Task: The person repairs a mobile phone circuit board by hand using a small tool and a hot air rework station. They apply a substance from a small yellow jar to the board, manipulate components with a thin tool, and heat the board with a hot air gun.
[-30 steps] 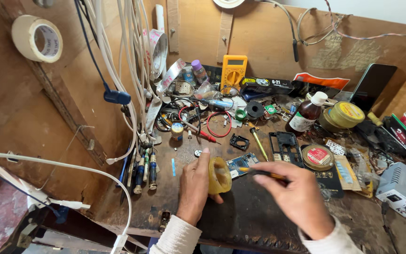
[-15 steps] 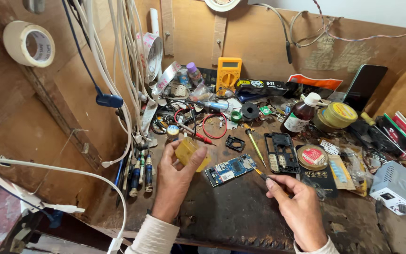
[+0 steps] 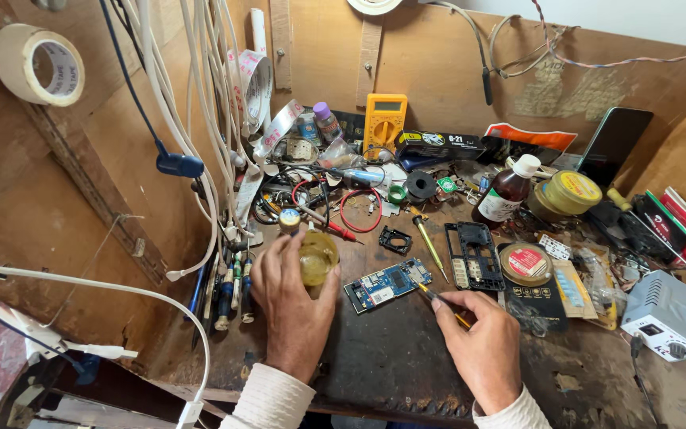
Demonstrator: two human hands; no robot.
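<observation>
While left hand (image 3: 291, 298) grips a yellow tape roll (image 3: 317, 256) clear of the work, right hand (image 3: 478, 349) pinches a thin tool (image 3: 438, 299). Its tip rests on the circuit board (image 3: 387, 284) between both hands, likely for close control.

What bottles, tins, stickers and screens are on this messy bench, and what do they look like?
Multimeter: yellow box, grey screen, against the back wall.
Brown bottle: white cap, pale label, right of middle.
Round tin: yellow lid, beside the bottle.
Phone: dark blank screen, leaning far right.
</observation>
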